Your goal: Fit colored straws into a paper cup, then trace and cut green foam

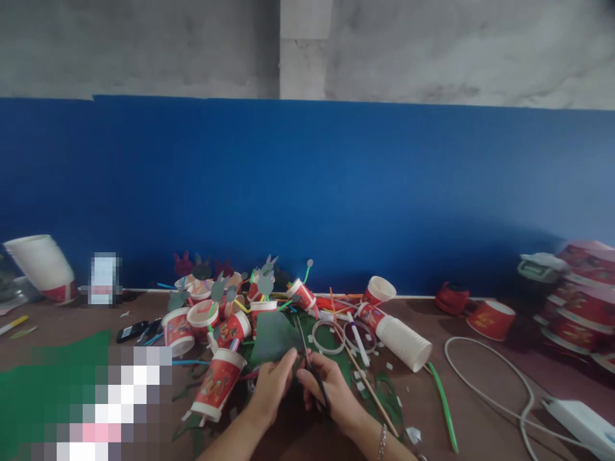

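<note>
My left hand (275,389) pinches the lower edge of a dark grey-green sheet (273,334), which stands up in front of it. In my right hand (331,388) is a pair of scissors (307,358) with dark handles, its blades pointing up and away beside the sheet's right edge. The blades look slightly apart. Whether they touch the sheet I cannot tell. Close to my left hand a red and white paper cup (219,385) leans over. Several cups with grey animal-shaped cutouts (266,280) on coloured strips stand behind the sheet.
Two clear tape rings (328,337), a white marker (358,342) and a thin stick (372,390) lie right of my hands among scraps. Beyond them is a stack of white cups (402,342). A white cable (512,371) and power strip (579,422) are at right, green sheets (57,378) at left.
</note>
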Action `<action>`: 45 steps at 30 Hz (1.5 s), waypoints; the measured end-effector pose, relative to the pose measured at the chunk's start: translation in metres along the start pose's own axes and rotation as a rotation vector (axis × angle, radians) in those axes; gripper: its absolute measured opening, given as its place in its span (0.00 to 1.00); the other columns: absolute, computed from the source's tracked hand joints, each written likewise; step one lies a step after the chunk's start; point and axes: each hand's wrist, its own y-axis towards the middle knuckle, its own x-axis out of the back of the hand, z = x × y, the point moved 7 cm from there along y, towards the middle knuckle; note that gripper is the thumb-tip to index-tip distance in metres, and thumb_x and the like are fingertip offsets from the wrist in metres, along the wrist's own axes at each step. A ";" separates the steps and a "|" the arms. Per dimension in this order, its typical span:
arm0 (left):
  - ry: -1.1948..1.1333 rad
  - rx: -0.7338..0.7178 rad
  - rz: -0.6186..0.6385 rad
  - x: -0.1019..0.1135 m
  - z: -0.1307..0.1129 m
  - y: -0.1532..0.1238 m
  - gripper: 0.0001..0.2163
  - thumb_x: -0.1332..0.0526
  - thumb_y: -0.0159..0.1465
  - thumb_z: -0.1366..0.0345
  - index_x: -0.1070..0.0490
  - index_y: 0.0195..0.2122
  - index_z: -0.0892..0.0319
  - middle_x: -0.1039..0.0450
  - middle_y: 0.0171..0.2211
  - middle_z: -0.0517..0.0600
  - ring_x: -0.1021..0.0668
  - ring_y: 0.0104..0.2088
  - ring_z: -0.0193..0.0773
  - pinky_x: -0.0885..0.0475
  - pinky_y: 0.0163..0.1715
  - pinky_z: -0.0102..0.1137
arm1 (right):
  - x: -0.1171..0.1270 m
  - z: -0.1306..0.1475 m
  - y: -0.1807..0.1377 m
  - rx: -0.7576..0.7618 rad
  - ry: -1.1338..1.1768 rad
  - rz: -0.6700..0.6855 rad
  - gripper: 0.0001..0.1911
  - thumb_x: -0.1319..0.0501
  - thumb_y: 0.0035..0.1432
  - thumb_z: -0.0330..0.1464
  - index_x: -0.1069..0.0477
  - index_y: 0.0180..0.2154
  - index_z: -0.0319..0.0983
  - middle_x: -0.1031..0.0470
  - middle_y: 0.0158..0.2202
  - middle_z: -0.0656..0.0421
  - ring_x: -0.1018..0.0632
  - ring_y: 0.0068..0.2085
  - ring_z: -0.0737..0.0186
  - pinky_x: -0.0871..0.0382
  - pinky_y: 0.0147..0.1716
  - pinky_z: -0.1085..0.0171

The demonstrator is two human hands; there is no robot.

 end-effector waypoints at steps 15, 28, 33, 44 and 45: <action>-0.038 -0.074 -0.011 -0.001 -0.011 -0.001 0.27 0.40 0.49 0.44 0.49 0.07 0.56 0.55 0.07 0.39 0.48 0.13 0.26 0.52 0.17 0.28 | 0.004 -0.001 0.002 -0.049 -0.036 -0.004 0.26 0.36 0.41 0.53 0.36 0.26 0.37 0.38 0.11 0.68 0.38 0.12 0.73 0.43 0.11 0.73; -0.102 -0.084 -0.088 0.003 -0.010 -0.001 0.26 0.37 0.45 0.43 0.48 0.13 0.56 0.51 0.09 0.37 0.45 0.13 0.25 0.51 0.15 0.24 | 0.004 -0.005 0.001 -0.060 -0.008 -0.019 0.25 0.36 0.43 0.52 0.36 0.29 0.37 0.36 0.12 0.67 0.36 0.13 0.73 0.44 0.12 0.74; -0.123 -0.080 -0.078 0.001 -0.012 -0.003 0.25 0.35 0.44 0.44 0.48 0.13 0.57 0.51 0.09 0.37 0.45 0.13 0.25 0.51 0.14 0.24 | 0.003 0.000 0.000 -0.034 -0.001 -0.026 0.24 0.37 0.44 0.51 0.36 0.28 0.37 0.37 0.12 0.68 0.38 0.12 0.74 0.45 0.12 0.74; -0.133 -0.117 -0.065 0.001 -0.013 -0.001 0.24 0.37 0.47 0.44 0.46 0.16 0.57 0.51 0.10 0.36 0.46 0.14 0.25 0.52 0.15 0.24 | 0.006 0.001 0.000 -0.052 -0.040 -0.044 0.23 0.35 0.42 0.50 0.36 0.26 0.37 0.40 0.11 0.70 0.39 0.12 0.74 0.43 0.11 0.73; -0.134 -0.116 -0.056 0.001 -0.013 0.000 0.24 0.37 0.47 0.44 0.46 0.17 0.57 0.51 0.10 0.36 0.47 0.14 0.25 0.53 0.15 0.24 | 0.006 0.001 0.001 -0.052 -0.045 -0.043 0.23 0.35 0.43 0.50 0.36 0.26 0.37 0.40 0.11 0.70 0.39 0.12 0.74 0.43 0.11 0.73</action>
